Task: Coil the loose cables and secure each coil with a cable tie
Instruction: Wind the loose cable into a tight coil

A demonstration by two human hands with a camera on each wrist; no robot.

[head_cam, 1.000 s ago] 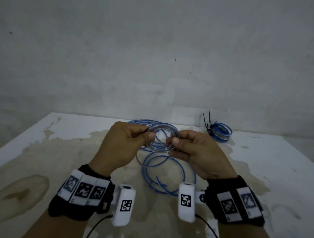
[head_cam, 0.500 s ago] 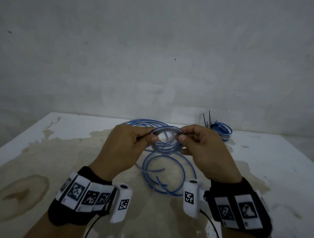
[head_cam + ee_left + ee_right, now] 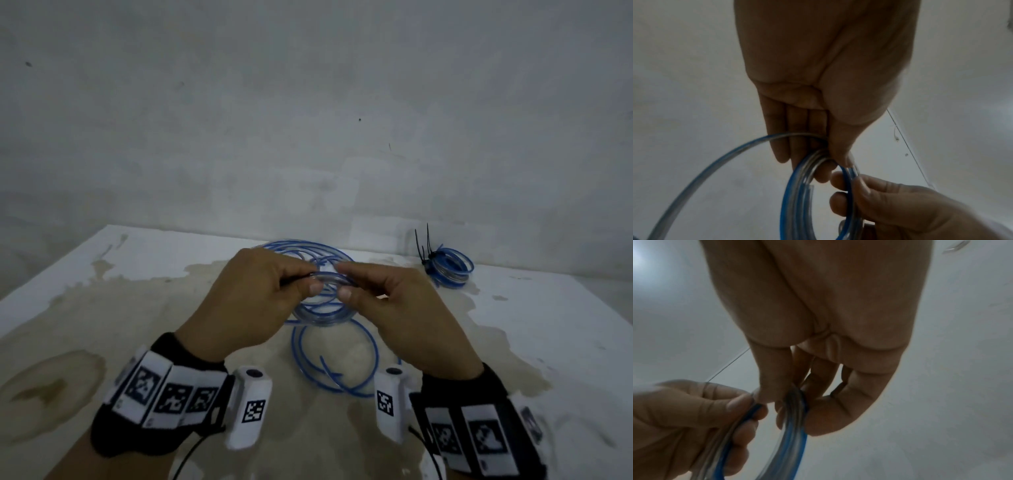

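Above table [image 3: 102, 308], L hand [image 3: 253, 294] & R hand [image 3: 394, 301] pinch blue/clear cable coil [image 3: 322, 308]; slack grip risks loops springing apart w/o tie.

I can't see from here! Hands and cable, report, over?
Left hand and right hand both pinch the coil. No tie on yet. Nothing blocking.

Head view: looks forward and down from above your wrists at the desk [image 3: 102, 308] and the wall behind. Left and right wrist views: each sits very near its palm, facing along the fingers. All three share the coil [image 3: 322, 310] [image 3: 797, 203] [image 3: 791, 434] pinched between both hands.
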